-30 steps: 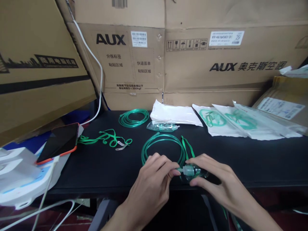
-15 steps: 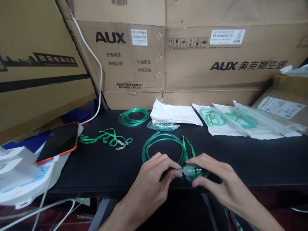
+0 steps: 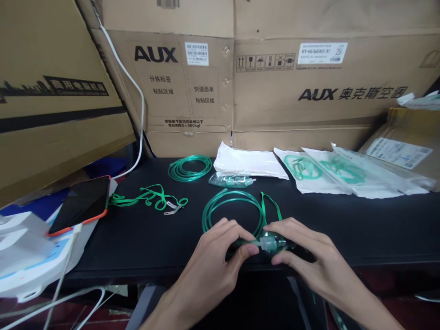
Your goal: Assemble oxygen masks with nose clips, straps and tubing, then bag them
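Observation:
Close to the table's front edge, my right hand [image 3: 305, 243] is closed around a clear green oxygen mask [image 3: 274, 244], its fingers above and thumb below. My left hand [image 3: 220, 256] pinches the green tubing [image 3: 253, 244] right where it meets the mask's pale connector [image 3: 265, 244]. Whether the tube is pushed fully on, I cannot tell. The tubing's coil [image 3: 206, 211] lies on the table just beyond my left hand. A green elastic strap [image 3: 271, 206] loops up from behind the mask.
Behind lie another tubing coil [image 3: 190, 168], a second mask [image 3: 232, 180], a white packet [image 3: 249, 160] and several packaged sets [image 3: 309, 169]. Green straps with metal strips [image 3: 161, 199] lie to the left, beside a phone [image 3: 80, 204] and a power strip [image 3: 37, 252]. Cardboard boxes [image 3: 165, 101] stand around the back.
Both hands keep the same hold, with the mask and tubing shifted very slightly. The whole view has moved a little.

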Tool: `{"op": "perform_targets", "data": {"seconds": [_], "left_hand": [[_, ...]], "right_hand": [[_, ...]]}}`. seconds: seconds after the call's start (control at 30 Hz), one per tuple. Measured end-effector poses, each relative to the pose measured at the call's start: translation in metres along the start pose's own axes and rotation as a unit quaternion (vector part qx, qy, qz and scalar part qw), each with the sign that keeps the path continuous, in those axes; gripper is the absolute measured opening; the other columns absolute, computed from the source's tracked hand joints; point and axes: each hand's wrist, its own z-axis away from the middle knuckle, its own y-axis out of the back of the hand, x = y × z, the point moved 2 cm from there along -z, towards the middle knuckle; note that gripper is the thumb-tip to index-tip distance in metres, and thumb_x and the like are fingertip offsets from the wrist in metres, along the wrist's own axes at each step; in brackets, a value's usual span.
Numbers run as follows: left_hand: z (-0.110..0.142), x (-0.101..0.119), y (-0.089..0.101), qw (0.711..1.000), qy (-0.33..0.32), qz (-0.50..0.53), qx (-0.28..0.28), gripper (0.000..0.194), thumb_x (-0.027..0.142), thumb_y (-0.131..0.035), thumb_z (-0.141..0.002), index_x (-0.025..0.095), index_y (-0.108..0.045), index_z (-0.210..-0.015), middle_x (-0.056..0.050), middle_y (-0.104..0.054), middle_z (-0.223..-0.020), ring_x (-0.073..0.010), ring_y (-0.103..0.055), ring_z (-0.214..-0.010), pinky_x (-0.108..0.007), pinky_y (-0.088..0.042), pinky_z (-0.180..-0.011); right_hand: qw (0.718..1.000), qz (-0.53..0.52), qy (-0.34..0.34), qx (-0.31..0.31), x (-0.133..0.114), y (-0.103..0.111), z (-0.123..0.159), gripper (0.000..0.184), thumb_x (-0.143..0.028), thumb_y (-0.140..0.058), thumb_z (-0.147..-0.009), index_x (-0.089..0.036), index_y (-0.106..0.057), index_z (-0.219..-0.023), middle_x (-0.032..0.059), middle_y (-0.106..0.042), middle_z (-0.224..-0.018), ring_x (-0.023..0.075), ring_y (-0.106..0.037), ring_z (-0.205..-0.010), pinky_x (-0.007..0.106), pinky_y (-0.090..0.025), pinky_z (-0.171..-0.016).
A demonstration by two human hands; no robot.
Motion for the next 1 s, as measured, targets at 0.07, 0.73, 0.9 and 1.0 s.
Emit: {"op": "perform_targets", "data": {"seconds": [0.07,0.73,0.9,1.0], "left_hand": [[0.000,0.000,-0.001,1.000,0.000,0.001,-0.005,0.010,0.017,-0.060,-0.102,0.023,-0.065,-0.095,0.003,-0.068,-0.093,-0.0181,-0.060,-0.085,-0.033,-0.040,-0.081],[0.003,-0.003,-0.012,0.992,-0.060,-0.101,0.054,0.010,0.013,-0.056,-0.103,0.022,-0.062,-0.104,-0.001,-0.064,-0.091,-0.0226,-0.058,-0.084,-0.036,-0.043,-0.077],[0.002,-0.003,-0.011,0.992,-0.073,-0.088,0.055,0.012,0.016,-0.058,-0.104,0.023,-0.065,-0.111,-0.001,-0.068,-0.096,-0.0216,-0.061,-0.086,-0.035,-0.046,-0.079],[0.002,-0.003,-0.008,0.990,-0.096,-0.066,0.077,0.014,0.015,-0.060,-0.103,0.023,-0.066,-0.112,0.000,-0.071,-0.097,-0.0194,-0.063,-0.087,-0.033,-0.048,-0.080]], "right_hand": [[1.000,0.002,0.001,0.001,0.000,0.000,0.000,0.038,-0.020,-0.070,-0.096,-0.033,-0.060,-0.131,0.0005,-0.072,-0.111,0.0193,-0.067,-0.104,0.029,-0.055,-0.093],[0.997,0.067,-0.018,0.036,0.001,-0.003,0.001,0.034,-0.033,-0.074,-0.094,-0.031,-0.064,-0.126,-0.0018,-0.078,-0.114,0.0186,-0.073,-0.100,0.030,-0.055,-0.098],[0.994,0.061,-0.072,0.063,-0.001,0.001,-0.001,0.035,-0.041,-0.078,-0.089,-0.031,-0.066,-0.121,-0.0023,-0.079,-0.108,0.0191,-0.075,-0.093,0.028,-0.057,-0.084],[0.992,0.053,-0.102,0.060,-0.002,0.004,-0.002,0.033,-0.044,-0.080,-0.087,-0.028,-0.068,-0.112,-0.0020,-0.079,-0.100,0.0188,-0.075,-0.085,0.027,-0.057,-0.077]]}}
